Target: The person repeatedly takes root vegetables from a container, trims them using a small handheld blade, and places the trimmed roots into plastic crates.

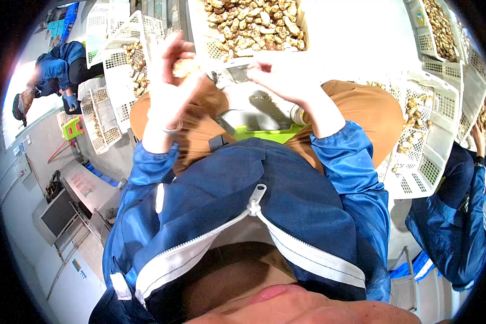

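My left hand [175, 89] is raised above my left thigh and blurred by motion. A tan lumpy piece [184, 68] shows between its thumb and fingers. To its right, my right hand [286, 81] has its fingertips pinched together. What they hold, if anything, is too small to make out. Just beyond both hands stands a white crate [304, 21] with a heap of brown-and-cream lumpy pieces [254, 24]. Between my knees are a shiny grey surface [256, 108] and a bright green edge [270, 133].
Perforated white crates with similar pieces stand on my left [119, 70] and right [443, 102]. One co-worker in blue [59, 67] sits at far left. Another co-worker [453, 227] is at far right, a hand at a crate. A green stool [71, 128] stands on the left floor.
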Available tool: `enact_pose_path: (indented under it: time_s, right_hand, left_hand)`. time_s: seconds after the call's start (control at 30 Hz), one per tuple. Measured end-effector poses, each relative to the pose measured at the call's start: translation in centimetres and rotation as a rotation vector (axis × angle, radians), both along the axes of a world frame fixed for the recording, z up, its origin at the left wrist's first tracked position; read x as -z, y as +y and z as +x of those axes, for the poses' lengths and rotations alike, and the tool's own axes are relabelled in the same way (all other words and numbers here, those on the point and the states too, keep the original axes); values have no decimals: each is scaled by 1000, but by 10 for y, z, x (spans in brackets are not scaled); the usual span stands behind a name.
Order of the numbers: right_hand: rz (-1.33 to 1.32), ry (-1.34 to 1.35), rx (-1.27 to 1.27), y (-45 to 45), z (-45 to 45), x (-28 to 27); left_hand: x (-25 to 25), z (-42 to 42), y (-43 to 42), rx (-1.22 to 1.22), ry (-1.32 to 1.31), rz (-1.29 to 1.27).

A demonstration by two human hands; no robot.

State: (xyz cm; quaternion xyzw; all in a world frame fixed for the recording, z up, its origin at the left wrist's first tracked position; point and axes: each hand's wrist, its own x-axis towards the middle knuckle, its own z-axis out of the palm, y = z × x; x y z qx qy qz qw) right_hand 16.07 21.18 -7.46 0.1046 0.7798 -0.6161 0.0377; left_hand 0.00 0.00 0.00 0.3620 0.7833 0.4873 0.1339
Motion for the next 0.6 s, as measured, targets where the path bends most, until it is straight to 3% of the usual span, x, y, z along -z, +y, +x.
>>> enact_pose_path:
  time_s: [0.03, 0.07, 0.13, 0.17, 0.23, 0.3, 0.37, 0.43, 0.5, 0.53, 0.57, 0.6]
  right_hand:
    - [128, 10, -66, -2, 1, 5]
    - [257, 20, -130, -3, 3, 9]
    - [256, -12, -220, -13, 2, 13]
    - [272, -37, -268, -14, 5, 13]
    - [280, 16, -230, -7, 7, 1]
    - [318, 38, -236, -9, 5, 3]
    - [328, -30, -289, -11, -1, 7]
    - [326, 34, -279, -12, 0, 18]
    - [288, 146, -242, -10, 2, 22]
    - [294, 239, -188, -9, 9, 29]
    - [264, -46, -366, 3, 2, 8]
    - [179, 68, -159, -4, 9, 26]
  left_hand:
    - [1, 1, 0, 1, -7, 0]
    - [0, -18, -15, -189, 30, -117]
    - [13, -84, -74, -401, -64, -171]
    - [31, -120, -107, -403, 60, -299]
    - [32, -136, -105, -286, 637, -960]
    - [48, -144, -73, -113, 764, -775]
    - [94, -126, -11, -12, 367, -513]
    - [150, -99, 50, 152, 22, -564]
    - [209, -77, 99, 231, 171, -840]
    - [241, -75, 114, 303, 158, -835]
    - [267, -68, 127, 288, 232, -806]
    - [276, -61, 140, 145, 104, -830]
